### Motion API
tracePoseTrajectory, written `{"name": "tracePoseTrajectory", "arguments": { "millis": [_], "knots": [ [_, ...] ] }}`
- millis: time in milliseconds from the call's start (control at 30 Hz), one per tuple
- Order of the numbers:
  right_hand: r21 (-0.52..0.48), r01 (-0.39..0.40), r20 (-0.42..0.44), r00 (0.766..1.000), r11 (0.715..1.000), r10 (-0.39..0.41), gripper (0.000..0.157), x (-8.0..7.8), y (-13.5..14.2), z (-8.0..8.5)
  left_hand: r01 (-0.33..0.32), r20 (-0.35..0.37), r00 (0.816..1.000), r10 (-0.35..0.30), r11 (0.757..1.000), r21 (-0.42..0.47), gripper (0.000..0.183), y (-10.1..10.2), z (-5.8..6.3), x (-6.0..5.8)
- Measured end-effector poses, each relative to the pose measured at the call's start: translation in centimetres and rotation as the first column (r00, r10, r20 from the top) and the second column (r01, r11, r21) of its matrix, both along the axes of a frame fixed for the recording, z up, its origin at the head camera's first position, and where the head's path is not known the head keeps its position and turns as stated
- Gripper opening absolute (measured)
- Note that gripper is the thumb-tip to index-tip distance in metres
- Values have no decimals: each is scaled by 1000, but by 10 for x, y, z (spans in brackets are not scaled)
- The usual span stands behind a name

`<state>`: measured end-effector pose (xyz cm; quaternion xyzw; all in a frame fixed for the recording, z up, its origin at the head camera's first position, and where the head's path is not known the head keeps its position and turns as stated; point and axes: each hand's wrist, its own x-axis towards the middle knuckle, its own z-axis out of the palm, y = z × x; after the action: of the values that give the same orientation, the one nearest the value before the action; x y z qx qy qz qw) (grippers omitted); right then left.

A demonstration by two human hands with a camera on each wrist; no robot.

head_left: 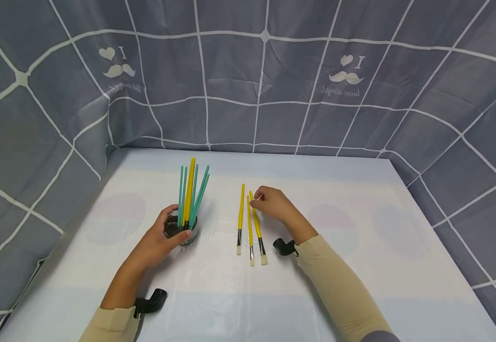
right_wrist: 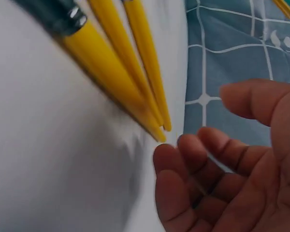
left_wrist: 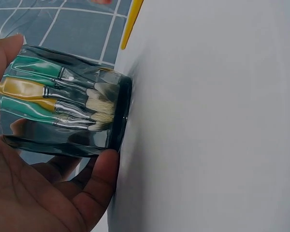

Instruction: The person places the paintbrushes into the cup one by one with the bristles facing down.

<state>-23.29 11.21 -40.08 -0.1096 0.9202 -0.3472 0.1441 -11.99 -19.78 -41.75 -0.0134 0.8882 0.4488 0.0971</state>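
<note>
My left hand [head_left: 155, 247] grips a dark see-through glass [left_wrist: 72, 137] standing on the table at left of centre. Teal-handled brushes [head_left: 201, 194] and yellow handling [head_left: 189, 190] rise from it, and through its wall their pale bristles [left_wrist: 100, 106] point down. Three yellow paintbrushes lie to the right of the glass, bristles toward me: a left one [head_left: 241, 213], a middle one [head_left: 249, 228] and a right one [head_left: 256, 223]. My right hand [head_left: 275, 204] hovers at the handle end of the right brush. In the right wrist view its thumb and loosely bent fingers stand apart, holding nothing.
A pale, faintly patterned cloth covers the table [head_left: 401, 209]. Grey curtain with white grid lines [head_left: 230, 80] hangs along the back and both sides. Each wrist wears a black camera mount, on the left [head_left: 151, 301] and on the right [head_left: 285, 247].
</note>
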Motion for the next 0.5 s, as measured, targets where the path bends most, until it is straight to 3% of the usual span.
{"name": "tracePoseTrajectory", "arguments": {
  "millis": [167, 333, 500],
  "knots": [
    [84, -12, 79, 997, 996, 5, 21, -5, -4, -9, 2, 1, 1000, -2, 1000, -14, 87, 0, 0, 0],
    [96, 7, 158, 987, 995, -22, 22, -9, -6, -15, -1, 4, 1000, 1, 1000, -10, 87, 1, 1, 0],
    [70, 9, 174, 985, 997, -21, 24, -10, -3, -19, 4, 9, 1000, -4, 1000, -4, 87, 1, 2, 0]
  ]
}}
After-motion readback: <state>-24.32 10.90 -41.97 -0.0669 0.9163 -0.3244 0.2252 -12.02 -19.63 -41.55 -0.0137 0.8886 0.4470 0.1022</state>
